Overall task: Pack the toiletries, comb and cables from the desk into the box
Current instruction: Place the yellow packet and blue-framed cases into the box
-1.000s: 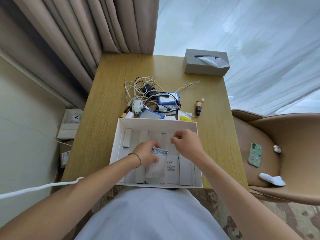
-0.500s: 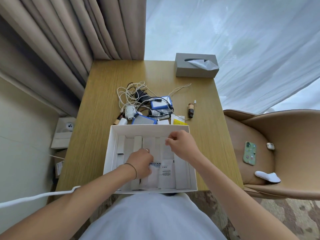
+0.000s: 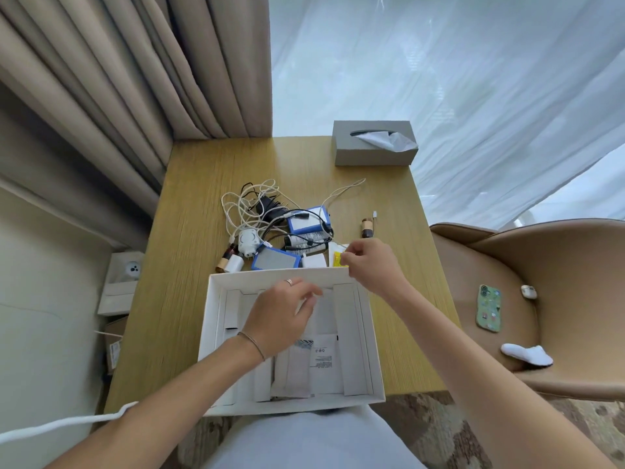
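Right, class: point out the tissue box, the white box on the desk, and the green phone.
tissue box [image 3: 368, 154], head view, its grey front wall.
white box [image 3: 207, 326], head view, its left wall.
green phone [image 3: 488, 308], head view, middle of its back.

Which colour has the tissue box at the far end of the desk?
The tissue box is grey, with a white tissue sticking out. The head view shows it.

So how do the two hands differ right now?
The left hand hovers over the inside of the white box, fingers loosely curled and apparently empty; the right hand reaches past the box's far rim, fingertips pinching at a yellow packet on the desk. The left wears a ring and a thin bracelet; the right shows neither. Both are bare.
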The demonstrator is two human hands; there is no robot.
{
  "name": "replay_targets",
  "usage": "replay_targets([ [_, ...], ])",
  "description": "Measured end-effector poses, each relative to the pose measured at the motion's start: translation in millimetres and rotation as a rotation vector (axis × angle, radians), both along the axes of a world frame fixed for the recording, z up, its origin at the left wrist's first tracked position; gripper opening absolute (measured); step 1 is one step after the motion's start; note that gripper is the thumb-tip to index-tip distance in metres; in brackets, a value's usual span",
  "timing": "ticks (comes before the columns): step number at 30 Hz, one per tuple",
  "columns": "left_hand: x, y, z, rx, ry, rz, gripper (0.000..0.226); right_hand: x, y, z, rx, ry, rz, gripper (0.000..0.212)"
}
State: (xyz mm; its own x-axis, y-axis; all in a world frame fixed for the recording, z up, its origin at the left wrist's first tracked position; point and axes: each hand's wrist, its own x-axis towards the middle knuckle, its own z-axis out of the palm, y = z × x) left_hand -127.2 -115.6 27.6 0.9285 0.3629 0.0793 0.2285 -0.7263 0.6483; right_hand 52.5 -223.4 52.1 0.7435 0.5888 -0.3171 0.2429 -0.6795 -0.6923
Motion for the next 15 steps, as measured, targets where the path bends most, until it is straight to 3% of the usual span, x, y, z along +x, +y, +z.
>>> replay_targets([
  [5, 29, 11, 19, -0.067, -0.155, 0.102, 0.018, 41, 10, -30, -0.050, 0.139, -0.076, 0.016],
  [9, 47, 23, 22, -0.114, -0.118, 0.140, 0.019, 67, 19, -63, -0.206, 0.142, 0.036, 0.015],
  [15, 71, 36, 18, -0.180, 0.010, 0.245, 0.021, 75, 21, -102, -0.394, -0.121, 0.329, 0.061],
])
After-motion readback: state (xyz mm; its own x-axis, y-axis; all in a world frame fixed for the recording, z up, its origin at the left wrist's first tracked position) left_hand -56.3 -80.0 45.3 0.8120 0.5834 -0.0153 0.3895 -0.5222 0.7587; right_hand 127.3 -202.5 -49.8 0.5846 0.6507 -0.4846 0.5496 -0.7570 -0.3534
